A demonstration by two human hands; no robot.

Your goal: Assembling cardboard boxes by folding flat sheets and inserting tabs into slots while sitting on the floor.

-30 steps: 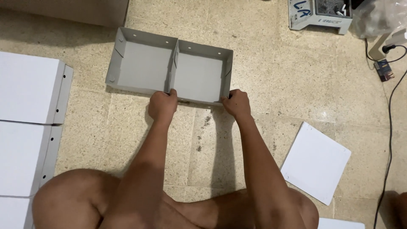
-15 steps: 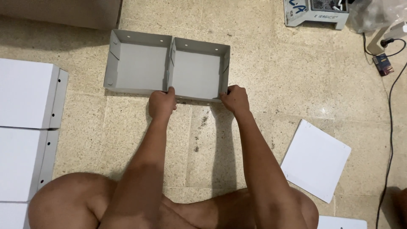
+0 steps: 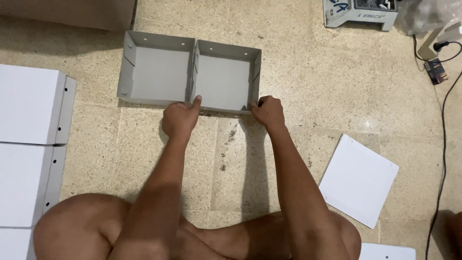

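Head view: grey two-compartment tray (image 3: pixel 159 77) lies on the tiled floor (image 3: pixel 308 96), just ahead of the crossed legs. Left hand (image 3: pixel 179 118) sits at the near wall where the middle divider (image 3: pixel 194 72) meets it, thumb up against the edge, other fingers curled, pressing more than clasping. Right hand (image 3: pixel 267 110) pinches the near right corner, grip narrow on the wall edge. Judged: steadying both points evenly should keep the near wall square. White panels (image 3: pixel 29 103) lie left, another white panel (image 3: pixel 358 180) right.

Grey cardboard tray (image 3: pixel 163 77), open side up, middle divider making two compartments, flat on the floor near its far edge.
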